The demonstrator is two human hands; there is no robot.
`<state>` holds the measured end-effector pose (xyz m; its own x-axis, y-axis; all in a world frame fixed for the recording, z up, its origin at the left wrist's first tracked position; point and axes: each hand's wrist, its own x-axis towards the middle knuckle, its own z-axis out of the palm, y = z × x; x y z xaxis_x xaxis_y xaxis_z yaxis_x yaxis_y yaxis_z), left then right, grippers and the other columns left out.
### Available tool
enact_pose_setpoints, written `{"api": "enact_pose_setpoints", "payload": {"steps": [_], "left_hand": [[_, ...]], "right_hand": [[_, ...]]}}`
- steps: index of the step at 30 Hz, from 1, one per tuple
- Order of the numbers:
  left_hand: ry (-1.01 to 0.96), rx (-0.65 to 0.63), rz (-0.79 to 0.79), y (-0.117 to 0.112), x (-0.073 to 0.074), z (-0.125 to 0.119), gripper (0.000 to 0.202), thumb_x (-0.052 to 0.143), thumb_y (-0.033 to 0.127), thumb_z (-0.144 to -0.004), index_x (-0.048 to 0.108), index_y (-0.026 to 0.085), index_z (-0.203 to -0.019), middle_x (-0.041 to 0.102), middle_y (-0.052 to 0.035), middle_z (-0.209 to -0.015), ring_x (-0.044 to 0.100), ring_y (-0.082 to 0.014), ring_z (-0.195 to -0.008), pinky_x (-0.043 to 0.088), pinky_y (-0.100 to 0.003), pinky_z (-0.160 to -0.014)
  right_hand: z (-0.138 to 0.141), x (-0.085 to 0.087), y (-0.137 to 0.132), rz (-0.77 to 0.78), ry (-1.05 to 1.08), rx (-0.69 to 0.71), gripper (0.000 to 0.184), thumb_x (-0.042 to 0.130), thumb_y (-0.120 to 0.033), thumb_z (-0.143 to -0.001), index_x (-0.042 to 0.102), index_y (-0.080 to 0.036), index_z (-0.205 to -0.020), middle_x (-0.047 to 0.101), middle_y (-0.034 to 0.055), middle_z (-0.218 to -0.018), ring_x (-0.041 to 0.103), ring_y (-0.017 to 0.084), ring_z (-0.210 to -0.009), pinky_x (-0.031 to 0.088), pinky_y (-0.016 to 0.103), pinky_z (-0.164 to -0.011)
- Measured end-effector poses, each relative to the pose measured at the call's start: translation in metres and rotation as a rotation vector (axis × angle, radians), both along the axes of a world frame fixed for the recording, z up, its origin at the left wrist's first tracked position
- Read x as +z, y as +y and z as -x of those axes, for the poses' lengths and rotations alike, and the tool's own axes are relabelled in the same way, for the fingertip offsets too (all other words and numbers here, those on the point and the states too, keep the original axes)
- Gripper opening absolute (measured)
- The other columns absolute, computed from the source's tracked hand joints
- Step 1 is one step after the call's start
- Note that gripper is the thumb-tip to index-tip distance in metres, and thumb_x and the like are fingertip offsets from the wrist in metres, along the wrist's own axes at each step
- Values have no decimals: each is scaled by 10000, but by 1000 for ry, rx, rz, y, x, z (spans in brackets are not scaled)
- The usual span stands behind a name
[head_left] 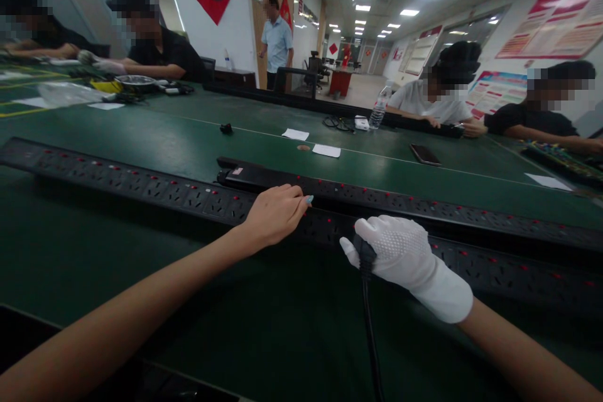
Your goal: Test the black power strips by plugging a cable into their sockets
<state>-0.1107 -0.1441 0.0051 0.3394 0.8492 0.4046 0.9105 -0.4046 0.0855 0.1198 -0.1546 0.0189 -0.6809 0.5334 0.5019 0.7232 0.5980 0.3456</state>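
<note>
A long black power strip [155, 187] with rows of sockets and small red parts runs across the table in front of me. My left hand [277, 212] is bare and lies on this strip, its fingers curled over the far edge. In a white dotted glove, my right hand [400, 248] is closed around a black power plug [365, 251]. The plug is held over the strip, and its black cable [370, 333] hangs down towards me. Whether the pins are in a socket is hidden. Just behind lies a second black power strip [400, 202], partly covered by my left fingers.
On the green table [188, 138] lie a small black part [227, 129], white paper slips [326, 151] and a phone [424, 154]. A plastic bottle [379, 107] stands farther back. Several people sit around the table, and one person [277, 41] stands behind.
</note>
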Motion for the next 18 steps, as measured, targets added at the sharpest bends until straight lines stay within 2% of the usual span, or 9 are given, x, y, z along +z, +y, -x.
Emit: {"api": "enact_pose_setpoints", "payload": {"steps": [4,10,18], "left_hand": [[7,-26,3,-1,0,0,490,192,330,-922,640,152,-836,615,-47,-811,555,-148,-780,395,-289,-707],[46,9,-4,0,-2,1,528,185,377,-919,659,168,-819,622,-45,-688,582,-163,-713,396,-292,-657],[44,5,-19,-1,-2,0,511,189,380,-917,653,181,-834,632,-35,-703,578,-153,-672,390,-288,-643]], "right_hand": [[0,0,0,-7,-10,0,349,399,-464,-807,567,-207,-641,513,-18,-516,409,110,-505,145,255,-524],[-1,-2,-1,9,-3,-8,356,396,-473,-812,576,-201,-669,537,-3,-544,425,113,-516,162,254,-525],[0,-2,-3,15,23,4,369,392,-462,-818,579,-186,-663,549,2,-553,436,104,-516,181,252,-523]]}}
